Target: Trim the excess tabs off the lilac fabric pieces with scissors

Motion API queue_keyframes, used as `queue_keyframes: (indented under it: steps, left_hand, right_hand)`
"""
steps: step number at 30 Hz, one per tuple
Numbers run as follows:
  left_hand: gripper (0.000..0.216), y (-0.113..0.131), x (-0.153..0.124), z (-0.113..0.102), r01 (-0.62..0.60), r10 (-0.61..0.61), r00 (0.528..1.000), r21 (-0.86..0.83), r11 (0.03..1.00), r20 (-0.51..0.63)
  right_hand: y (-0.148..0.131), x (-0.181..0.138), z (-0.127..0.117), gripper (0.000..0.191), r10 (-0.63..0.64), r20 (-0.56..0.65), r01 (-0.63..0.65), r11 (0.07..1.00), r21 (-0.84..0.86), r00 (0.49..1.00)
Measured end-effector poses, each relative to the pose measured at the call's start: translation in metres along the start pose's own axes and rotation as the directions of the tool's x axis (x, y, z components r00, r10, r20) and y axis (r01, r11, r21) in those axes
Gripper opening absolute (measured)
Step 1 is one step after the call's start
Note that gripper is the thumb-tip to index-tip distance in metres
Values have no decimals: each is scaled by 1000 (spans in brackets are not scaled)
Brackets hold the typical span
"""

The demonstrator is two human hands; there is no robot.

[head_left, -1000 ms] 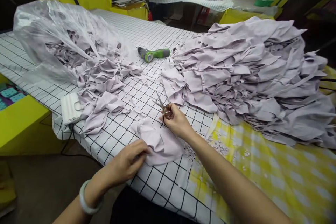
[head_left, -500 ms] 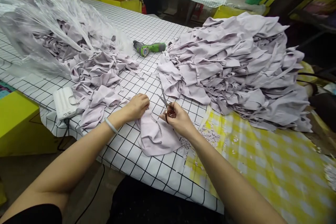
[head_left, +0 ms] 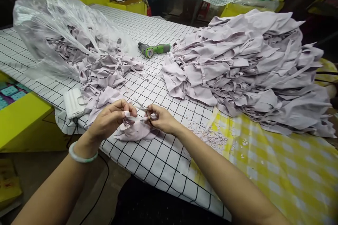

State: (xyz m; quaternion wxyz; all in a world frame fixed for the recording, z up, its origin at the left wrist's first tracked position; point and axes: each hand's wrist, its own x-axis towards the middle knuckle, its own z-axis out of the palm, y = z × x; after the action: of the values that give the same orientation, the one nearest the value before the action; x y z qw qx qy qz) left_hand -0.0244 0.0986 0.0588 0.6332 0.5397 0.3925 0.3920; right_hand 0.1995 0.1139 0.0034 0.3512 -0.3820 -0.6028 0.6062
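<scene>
Pinched in my left hand (head_left: 112, 116) is a pale lilac fabric piece (head_left: 137, 132), lifted a little off the grid-patterned cloth; its lower part hangs down to the table. My right hand (head_left: 161, 119) is closed round the brown handles of a pair of scissors (head_left: 142, 106), whose blades point left toward my left fingers. A strip of the fabric stretches between both hands, and my right fingertips seem to touch it. Whether the blades meet the fabric is too blurred to tell. Small fabric clippings (head_left: 208, 135) lie right of my right hand.
A large pile of lilac fabric pieces (head_left: 237, 63) stands at right, and more spill from a clear plastic bag (head_left: 58, 17) at left. A green cordless tool (head_left: 154, 49) lies between. A white power bank (head_left: 74, 103) with a cable sits near the left edge. Yellow checked cloth (head_left: 264, 168) covers the right.
My left hand has turned and raised the fabric piece toward me. My right hand has moved left with the scissors, close to my left hand. The view has shifted slightly left.
</scene>
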Motion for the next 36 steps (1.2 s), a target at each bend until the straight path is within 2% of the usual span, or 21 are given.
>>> queue_keyframes:
  steps: [2, 4, 6, 9, 12, 14, 16, 18, 21, 24, 27, 29, 31, 32, 34, 36]
  left_hand:
    - [10, 3, -1, 0, 2, -14, 999, 236, 972, 48]
    - [17, 3, 2, 7, -18, -41, 994, 505, 863, 104]
    - [21, -2, 8, 20, -52, -39, 991, 646, 762, 126]
    - [19, -9, 19, 38, -152, 61, 986, 683, 715, 155]
    - [24, -4, 22, 41, -285, 188, 958, 679, 677, 215]
    - [25, 5, 18, 37, -281, 198, 960, 650, 706, 200]
    - [26, 15, 11, 32, -199, 129, 979, 581, 789, 160]
    - [27, 23, 3, 29, -113, 42, 988, 505, 856, 150]
    - [25, 31, -4, 29, -81, -20, 977, 456, 886, 212]
    - [24, 42, -9, 28, -83, -60, 951, 436, 896, 305]
    - [25, 55, -15, 20, -81, -102, 932, 473, 877, 349]
    - [25, 57, -22, 16, -59, -137, 933, 517, 854, 334]
    - [22, 47, -30, 18, 37, -210, 925, 474, 879, 317]
    - [19, 38, -33, 21, 115, -254, 910, 388, 914, 327]
    - [24, 15, -35, 34, 290, -300, 875, 83, 953, 380]
    - [37, -5, -34, 51, 402, -283, 869, -245, 882, 406]
  right_hand:
    - [1, 3, 1, 26, -23, -60, 25, 999, 34, 998]
    - [-1, 1, 1, 27, -91, -142, 97, 995, 34, 986]
    - [-6, -3, -1, 26, -166, -189, 169, 986, -3, 968]
    - [-17, -10, -6, 24, -217, -193, 216, 976, -25, 957]
    - [-23, -17, -13, 28, -206, -179, 212, 977, 13, 962]
    - [-21, -20, -16, 28, -165, -176, 170, 985, 12, 970]
    - [-16, -22, -19, 29, -104, -170, 113, 993, 45, 980]
    - [-10, -22, -19, 32, -42, -97, 56, 987, 149, 994]
    - [-8, -17, -16, 34, 13, 124, -52, 945, 322, 992]
    - [-14, -7, -5, 39, 34, 324, -146, 933, 329, 946]
    - [-22, 3, 5, 33, 27, 436, -161, 949, 272, 899]
    - [-27, 6, 8, 24, 15, 382, -117, 962, 245, 924]
    - [-32, 8, 8, 20, -37, 219, -15, 973, 232, 975]
    - [-35, 7, 7, 20, -81, 119, 51, 971, 233, 990]
    - [-42, 4, 7, 20, -167, -46, 173, 956, 237, 985]
    - [-47, -2, 7, 20, -233, -155, 265, 936, 232, 960]
